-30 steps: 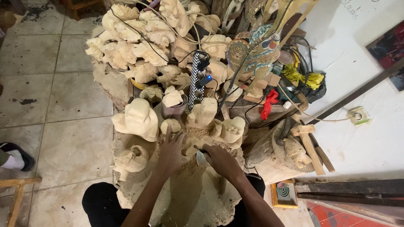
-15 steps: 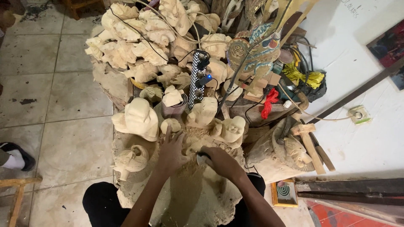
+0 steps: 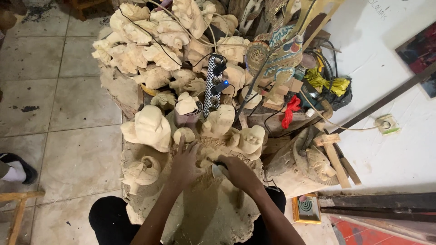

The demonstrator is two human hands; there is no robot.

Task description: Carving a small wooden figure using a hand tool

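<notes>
— Item one, the hands. What are they doing?

— The left hand [image 3: 184, 164] is lying flat on the pale wood block [image 3: 206, 199] in the person's lap, fingers spread and pointing away, pressing it down. The right hand [image 3: 237, 171] is closing in a fist around a small carving tool [image 3: 217, 167], dark handle at the top, light blade end showing just beside the left thumb.

— Anything changing from a second ago?

— Very little. Both hands are staying on the same patch of the block. The right hand is sitting a touch nearer the left, the tool tip working in short strokes between them. The left hand is not shifting its hold. I judge the cutting is continuing on one spot rather than moving to a new one.

— Item two, where is the block?

— Near, resting across the knees, its top rough and dusty. Whether chips are coming off I cannot tell.

— Item three, the surroundings?

— Just beyond the hands, a row of unfinished carved heads [image 3: 150, 127]. Farther, a big heap of pale carvings [image 3: 154, 41], wires trailing over it. A black and white checked power strip [image 3: 212, 86] is standing in the middle. To the right, a painted mask [image 3: 279, 54], a red rag [image 3: 290, 111], yellow cord [image 3: 327, 84], a wooden mallet [image 3: 334, 152]. Far right, a wall socket [image 3: 386, 123]. Left, tiled floor [image 3: 59, 100] and someone's shoe [image 3: 16, 165].
</notes>
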